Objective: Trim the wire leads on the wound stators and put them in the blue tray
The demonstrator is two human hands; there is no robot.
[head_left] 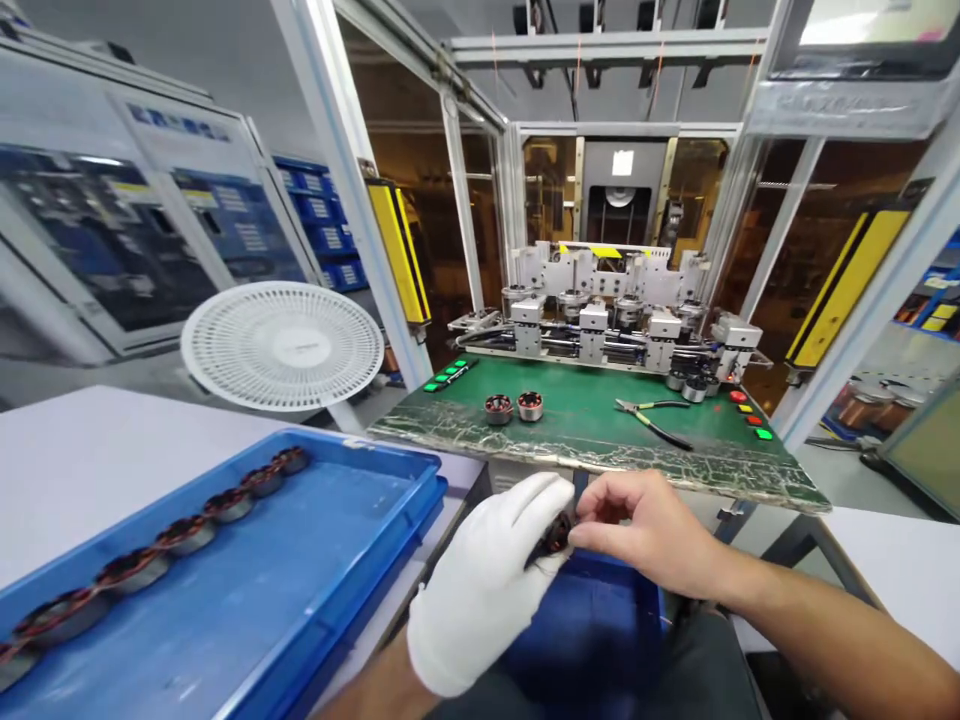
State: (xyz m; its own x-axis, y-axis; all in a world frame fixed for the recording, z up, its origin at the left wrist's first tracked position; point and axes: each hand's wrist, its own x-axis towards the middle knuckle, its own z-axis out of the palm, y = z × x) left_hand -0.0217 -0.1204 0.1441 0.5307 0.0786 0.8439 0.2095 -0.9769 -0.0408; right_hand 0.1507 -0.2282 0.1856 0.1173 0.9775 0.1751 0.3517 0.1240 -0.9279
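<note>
My left hand [491,580], in a white glove, is wrapped around a motor stator [556,535] with dark and copper-coloured parts. Most of the stator is hidden by the glove. Bare, my right hand [649,530] has its thumb and bent fingers pinched together at the stator's right side; whatever lies between the fingertips is too small to make out. Beyond the hands, two wound stators [499,409] [530,406] stand side by side on the green worktop [585,400]. Pliers [656,420] with green-and-black handles lie open to their right.
On the left, a blue tray [322,560] holds a row of several stators [187,535]. Behind it stands a white fan [283,345]. A winding machine [600,320] spans the worktop's back, with buttons [752,420] at the right. A dark blue bin [592,610] sits below my hands.
</note>
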